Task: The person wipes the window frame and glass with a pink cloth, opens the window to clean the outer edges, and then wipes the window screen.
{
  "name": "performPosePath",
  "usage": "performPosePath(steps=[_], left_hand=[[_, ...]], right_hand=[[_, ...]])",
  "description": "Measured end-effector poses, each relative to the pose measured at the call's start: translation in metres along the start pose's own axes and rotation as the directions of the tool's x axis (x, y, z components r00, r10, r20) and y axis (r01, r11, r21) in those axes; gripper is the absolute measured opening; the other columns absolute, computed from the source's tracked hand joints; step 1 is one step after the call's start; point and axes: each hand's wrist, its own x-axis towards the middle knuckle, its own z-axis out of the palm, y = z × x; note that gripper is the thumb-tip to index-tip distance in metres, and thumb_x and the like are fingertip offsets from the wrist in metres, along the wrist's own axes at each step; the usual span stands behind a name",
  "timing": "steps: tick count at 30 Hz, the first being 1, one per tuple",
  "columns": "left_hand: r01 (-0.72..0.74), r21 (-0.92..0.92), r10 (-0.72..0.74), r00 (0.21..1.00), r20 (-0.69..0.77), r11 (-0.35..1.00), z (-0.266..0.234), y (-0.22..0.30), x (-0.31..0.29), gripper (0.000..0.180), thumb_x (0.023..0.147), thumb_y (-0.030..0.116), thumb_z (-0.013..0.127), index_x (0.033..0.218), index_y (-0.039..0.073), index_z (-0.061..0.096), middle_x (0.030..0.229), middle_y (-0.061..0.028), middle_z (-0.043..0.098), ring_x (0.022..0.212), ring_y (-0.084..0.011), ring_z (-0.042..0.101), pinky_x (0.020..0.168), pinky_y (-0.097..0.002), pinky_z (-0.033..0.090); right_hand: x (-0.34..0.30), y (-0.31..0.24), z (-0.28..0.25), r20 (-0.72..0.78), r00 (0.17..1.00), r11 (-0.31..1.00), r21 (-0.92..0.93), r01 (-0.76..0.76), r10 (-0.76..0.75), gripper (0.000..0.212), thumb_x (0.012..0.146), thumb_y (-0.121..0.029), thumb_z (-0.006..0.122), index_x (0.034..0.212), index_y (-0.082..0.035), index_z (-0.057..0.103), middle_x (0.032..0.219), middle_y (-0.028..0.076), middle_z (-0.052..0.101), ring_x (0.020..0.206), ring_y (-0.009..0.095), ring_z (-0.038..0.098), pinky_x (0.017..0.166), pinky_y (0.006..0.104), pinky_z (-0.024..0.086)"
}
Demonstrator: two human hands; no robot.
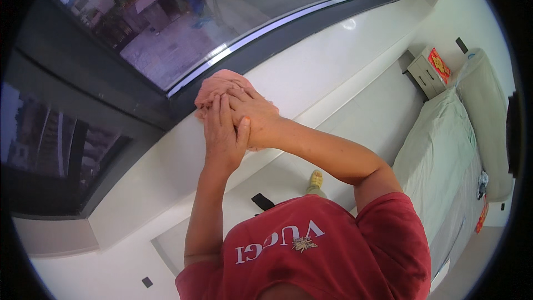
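Note:
A bunched pink cloth [220, 81] lies on the white window sill, close against the dark window frame. Both my hands are on it, side by side and overlapping. My right hand [255, 115] grips the cloth with its fingers bent over the folds. My left hand [222, 138] holds the cloth's near left part, its thumb lying across my right hand. The palms and the cloth's underside are hidden.
The white sill [327, 55] runs along the dark window frame [311, 29]. To the left stands a dark-framed glass panel [50, 133]. A bed [433, 150] and a bedside cabinet [426, 75] are on the right. My foot in a yellow slipper [316, 179] shows on the pale floor.

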Motion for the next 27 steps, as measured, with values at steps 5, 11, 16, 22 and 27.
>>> performPosePath(steps=[5, 11, 16, 22, 27], left_hand=[[-0.008, 0.017, 0.007, 0.999, 0.043, 1.000, 0.039, 0.009, 0.037, 0.062, 0.101, 0.030, 0.045, 0.148, -0.006, 0.029, 0.153, -0.0271, 0.031, 0.143, -0.0437, 0.026, 0.119, -0.0493, 0.018], [-0.048, -0.065, 0.054, 0.994, 0.095, 0.997, 0.066, 0.002, 0.074, 0.062, 0.101, 0.033, 0.044, 0.148, -0.005, 0.029, 0.153, -0.0255, 0.032, 0.143, -0.0424, 0.027, 0.119, -0.0489, 0.019], [-0.090, -0.161, 0.105, 0.990, 0.090, 0.983, 0.091, -0.004, 0.112, 0.066, 0.099, 0.036, 0.050, 0.148, -0.004, 0.032, 0.151, -0.0261, 0.035, 0.142, -0.0422, 0.029, 0.118, -0.0500, 0.021], [-0.140, 0.129, 0.130, 0.988, 0.085, 0.982, 0.087, 0.016, 0.098, 0.069, 0.096, 0.039, 0.056, 0.150, 0.003, 0.032, 0.157, -0.0168, 0.030, 0.146, -0.0364, 0.025, 0.118, -0.0531, 0.018], [-0.013, 0.400, -0.034, 0.993, 0.110, 0.916, 0.076, 0.069, 0.075, 0.066, 0.097, 0.031, 0.055, 0.153, 0.007, 0.029, 0.161, -0.0111, 0.026, 0.150, -0.0301, 0.019, 0.120, -0.0531, 0.013]], right_hand=[[-0.012, 0.054, -0.008, -0.068, 0.997, 1.000, -0.003, 0.031, -0.031, 0.060, 0.087, -0.019, 0.062, 0.145, -0.024, 0.046, 0.148, 0.008, 0.044, 0.142, 0.034, 0.030, 0.119, 0.0457, 0.021], [-0.008, 0.086, -0.016, -0.014, 0.994, 0.990, -0.083, -0.113, 0.113, 0.061, 0.086, -0.019, 0.063, 0.144, -0.021, 0.047, 0.144, 0.008, 0.048, 0.141, 0.030, 0.034, 0.117, 0.0461, 0.023], [-0.007, 0.112, -0.026, -0.105, 0.974, 0.969, -0.123, -0.215, 0.203, 0.051, 0.085, -0.019, 0.062, 0.135, -0.014, 0.053, 0.136, 0.009, 0.053, 0.133, 0.028, 0.043, 0.113, 0.0421, 0.031], [-0.024, 0.195, -0.036, -0.387, 0.898, 0.892, -0.301, -0.337, 0.208, 0.034, 0.087, -0.018, 0.060, 0.119, -0.008, 0.062, 0.122, 0.014, 0.061, 0.120, 0.030, 0.054, 0.101, 0.0415, 0.044], [-0.087, 0.277, -0.129, -0.376, 0.807, 0.771, -0.287, -0.569, 0.455, 0.037, 0.092, -0.016, 0.048, 0.123, -0.004, 0.064, 0.127, 0.016, 0.061, 0.126, 0.030, 0.051, 0.109, 0.0424, 0.037]])
